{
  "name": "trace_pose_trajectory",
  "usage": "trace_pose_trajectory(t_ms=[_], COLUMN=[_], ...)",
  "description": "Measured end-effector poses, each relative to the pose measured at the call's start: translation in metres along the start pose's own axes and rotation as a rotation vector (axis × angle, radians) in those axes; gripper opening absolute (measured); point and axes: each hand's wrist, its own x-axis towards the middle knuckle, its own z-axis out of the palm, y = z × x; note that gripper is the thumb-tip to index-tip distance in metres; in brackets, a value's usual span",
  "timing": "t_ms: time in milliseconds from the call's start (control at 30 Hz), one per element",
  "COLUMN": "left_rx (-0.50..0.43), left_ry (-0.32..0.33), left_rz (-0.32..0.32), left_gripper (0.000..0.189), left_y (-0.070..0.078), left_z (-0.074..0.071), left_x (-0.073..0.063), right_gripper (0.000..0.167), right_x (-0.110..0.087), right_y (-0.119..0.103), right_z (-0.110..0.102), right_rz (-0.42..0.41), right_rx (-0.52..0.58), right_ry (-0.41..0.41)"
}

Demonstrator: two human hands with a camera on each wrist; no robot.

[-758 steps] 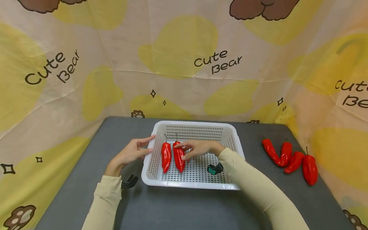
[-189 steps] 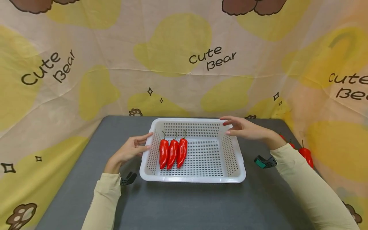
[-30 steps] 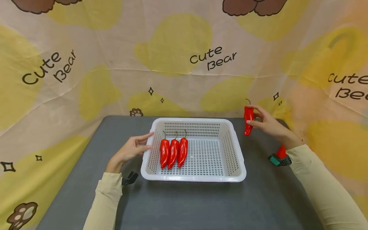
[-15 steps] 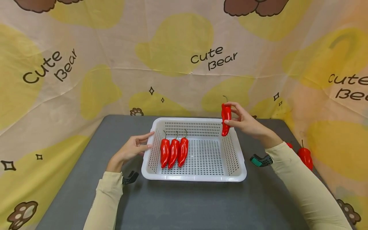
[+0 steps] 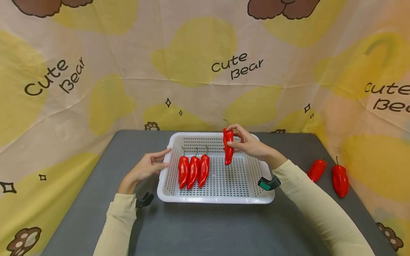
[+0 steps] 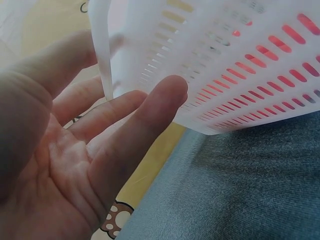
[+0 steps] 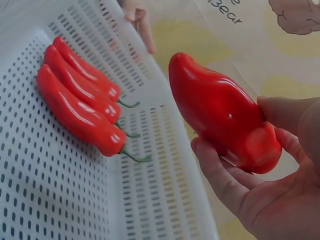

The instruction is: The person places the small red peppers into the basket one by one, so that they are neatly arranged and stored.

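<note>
My right hand (image 5: 253, 145) pinches a red chili pepper (image 5: 229, 156) between thumb and fingers, stem up, above the right half of a white perforated basket (image 5: 214, 200). The right wrist view shows the glossy held pepper (image 7: 220, 115) close up, its stem end toward the palm. In the basket's left half, three red peppers (image 5: 193, 170) lie side by side with their stems toward the back. My left hand (image 5: 144, 170) touches the basket's left rim with extended fingers; in the left wrist view the thumb (image 6: 165, 97) is by the perforated outer wall.
Two more red peppers lie on the grey table (image 5: 205, 227) to the right: one (image 5: 317, 170) partly behind the right sleeve, another (image 5: 340, 180) near the table's right edge. A printed cloth (image 5: 192, 53) hangs behind and at both sides.
My right hand has carried the pepper leftward from beyond the basket's right side to over its interior, and lower in the last half second. The left hand stays at the rim.
</note>
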Motion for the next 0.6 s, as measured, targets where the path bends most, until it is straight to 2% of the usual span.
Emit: trace_pose_trajectory(t_ms=[233, 600], left_rx=[-0.005, -0.004], left_ry=[0.007, 0.01], left_rz=[-0.011, -0.017], left_gripper=[0.067, 0.067], left_y=[0.001, -0.002], left_z=[-0.001, 0.0], left_x=[-0.001, 0.001], right_gripper=[0.062, 0.06], right_x=[0.016, 0.033], right_y=[0.01, 0.027], right_z=[0.01, 0.021], right_rz=[0.016, 0.082], right_rx=[0.005, 0.074], right_ry=[-0.051, -0.08])
